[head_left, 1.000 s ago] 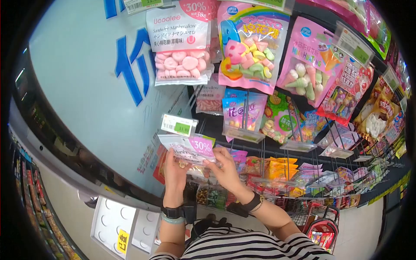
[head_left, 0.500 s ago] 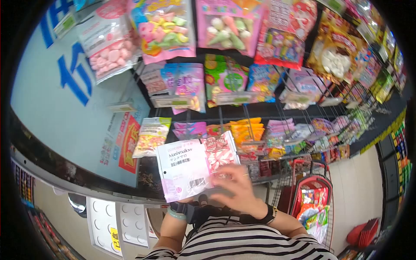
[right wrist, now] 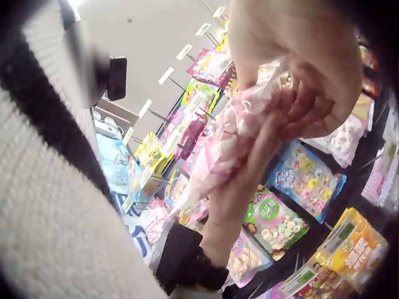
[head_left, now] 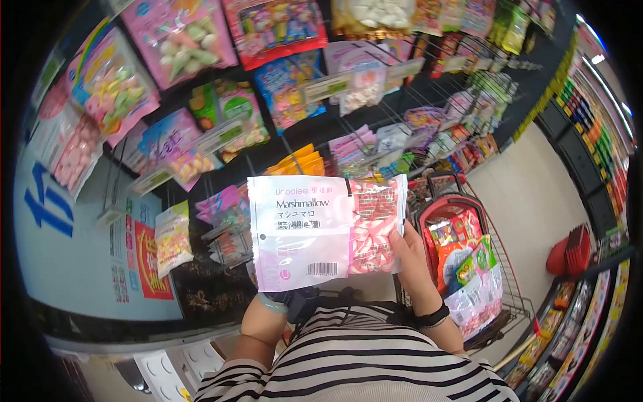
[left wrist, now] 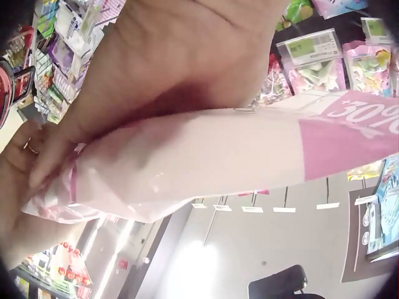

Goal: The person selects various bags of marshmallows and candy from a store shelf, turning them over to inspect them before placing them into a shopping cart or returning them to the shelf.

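A pink and white marshmallow bag [head_left: 305,234] is held up before the body in the head view, its barcode side towards the camera. My right hand [head_left: 412,261] pinches its right edge. Behind the bag, the left hand is hidden in that view; only the left forearm [head_left: 262,329] shows below. The left wrist view shows the left hand [left wrist: 168,62] lying along the bag [left wrist: 149,168]. Seen from the right wrist, the left hand [right wrist: 240,180] has extended fingers under the bag, close to the right hand [right wrist: 302,75].
Hanging candy bags [head_left: 288,90] and price tags fill the rack ahead. A yellow-green bag [head_left: 173,240] hangs at the left. On the right stands a cart with a red basket [head_left: 423,213] holding several packages, with red baskets [head_left: 569,251] farther off and an aisle floor [head_left: 529,171].
The view has swung right. The bag was turned from its +30% side to its barcode side and levelled. My right hand, loose over the bag half a second ago, now pinches its right edge.
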